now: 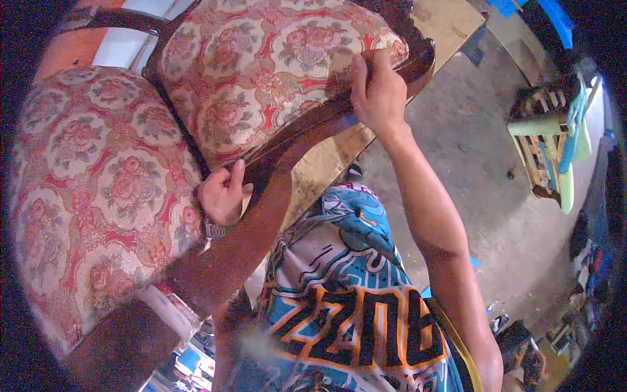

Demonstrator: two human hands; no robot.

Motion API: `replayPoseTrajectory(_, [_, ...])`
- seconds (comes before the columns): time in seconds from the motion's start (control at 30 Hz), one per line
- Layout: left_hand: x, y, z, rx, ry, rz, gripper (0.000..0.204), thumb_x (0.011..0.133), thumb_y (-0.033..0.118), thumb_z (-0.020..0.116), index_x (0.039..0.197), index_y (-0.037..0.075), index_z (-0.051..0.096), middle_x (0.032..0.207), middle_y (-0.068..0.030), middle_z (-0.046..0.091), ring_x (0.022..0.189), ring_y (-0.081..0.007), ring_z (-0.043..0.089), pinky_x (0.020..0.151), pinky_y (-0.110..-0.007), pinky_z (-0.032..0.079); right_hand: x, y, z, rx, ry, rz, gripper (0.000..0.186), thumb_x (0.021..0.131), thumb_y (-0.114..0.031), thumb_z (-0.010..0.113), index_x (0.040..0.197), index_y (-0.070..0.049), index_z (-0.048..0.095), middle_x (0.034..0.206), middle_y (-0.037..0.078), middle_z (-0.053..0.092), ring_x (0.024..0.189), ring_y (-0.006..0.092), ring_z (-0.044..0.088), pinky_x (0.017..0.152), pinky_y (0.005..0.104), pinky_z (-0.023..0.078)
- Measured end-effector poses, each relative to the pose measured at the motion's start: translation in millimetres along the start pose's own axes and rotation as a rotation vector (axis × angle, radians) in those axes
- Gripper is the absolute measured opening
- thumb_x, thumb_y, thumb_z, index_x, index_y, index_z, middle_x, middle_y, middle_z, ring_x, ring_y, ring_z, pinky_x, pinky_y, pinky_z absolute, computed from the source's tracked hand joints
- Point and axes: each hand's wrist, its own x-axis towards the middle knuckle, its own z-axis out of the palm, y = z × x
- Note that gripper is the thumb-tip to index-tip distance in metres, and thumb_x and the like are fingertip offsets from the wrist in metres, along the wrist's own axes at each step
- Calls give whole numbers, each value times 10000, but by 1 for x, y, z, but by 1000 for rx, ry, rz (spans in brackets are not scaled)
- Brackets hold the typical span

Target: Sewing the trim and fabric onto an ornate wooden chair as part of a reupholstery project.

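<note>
A padded seat (pixel 268 78) covered in red and cream floral fabric sits in a dark carved wooden frame (pixel 320 127). My left hand (pixel 222 196) is at the seat's near left corner, its fingers curled and thumb up against the fabric's edge. Farther right, my right hand (pixel 381 95) bends its thumb and fingers down onto the same edge, near the right corner. A thin dark line runs along the edge between both hands; whether it is a loose strip cannot be made out. What the fingertips pinch is hidden.
A second floral cushioned piece (pixel 98 170) stands close on the left. A curved brown wooden arm (pixel 248 255) crosses in front of my left forearm. Tan board (pixel 326 163) lies under the frame. On the concrete floor (pixel 450 176) to the right stands a slatted wooden piece (pixel 539 153) with cloths.
</note>
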Motion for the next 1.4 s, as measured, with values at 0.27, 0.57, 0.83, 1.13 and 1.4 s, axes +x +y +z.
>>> replayPoseTrajectory(0.27, [-10, -8, -11, 4, 6, 164, 415, 854, 171, 647, 525, 8, 454, 481, -76, 506, 425, -105, 459, 449, -276, 405, -1, 2, 4, -280, -118, 95, 178, 899, -224, 517, 935, -50, 507, 663, 201, 601, 630, 391, 601, 547, 468, 457])
replayPoseTrajectory(0.57, [-11, -2, -9, -96, 23, 161, 370, 849, 120, 651, 563, 27, 434, 518, -17, 456, 458, -79, 440, 394, -267, 400, 3, -8, -13, 242, 88, 104, 154, 906, -179, 479, 885, -32, 518, 642, 58, 554, 536, 206, 538, 508, 320, 420])
replayPoseTrajectory(0.83, [-3, -9, -8, 43, 136, 727, 440, 747, 94, 745, 577, 80, 340, 528, -14, 317, 459, -107, 337, 399, -306, 298, -46, -33, -6, 519, -399, 400, 179, 964, -187, 452, 873, -43, 510, 625, -28, 448, 509, 58, 411, 452, 222, 336])
replayPoseTrajectory(1.13, [27, 17, 11, -252, 292, 514, 420, 817, 76, 678, 636, 86, 299, 604, 36, 257, 555, -93, 242, 499, -263, 244, -67, -28, -5, 664, -304, 575, 148, 941, -147, 511, 975, -9, 551, 737, 54, 618, 658, 112, 584, 590, 238, 477])
replayPoseTrajectory(1.4, [58, 25, 27, -355, 418, 532, 466, 758, 138, 760, 618, 100, 317, 614, 56, 269, 590, -91, 261, 565, -255, 274, -66, -39, 15, 81, -171, 324, 261, 833, -259, 661, 795, -3, 624, 659, 114, 630, 560, 173, 577, 563, 295, 463])
